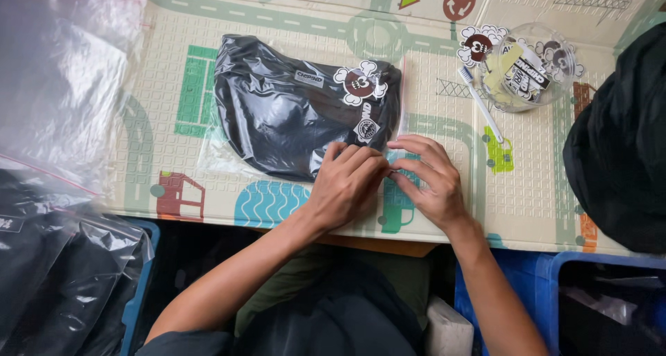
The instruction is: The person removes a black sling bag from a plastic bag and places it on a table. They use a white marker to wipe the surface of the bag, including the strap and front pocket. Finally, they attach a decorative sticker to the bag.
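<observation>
Road-print play mat [277, 23] covers the table (blue bins [610, 266] below).

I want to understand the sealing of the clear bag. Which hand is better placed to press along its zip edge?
Probably the right hand: its fingertips already pinch the zip edge of the clear bag. The left hand rests on the bag's corner, steadying it.
</observation>
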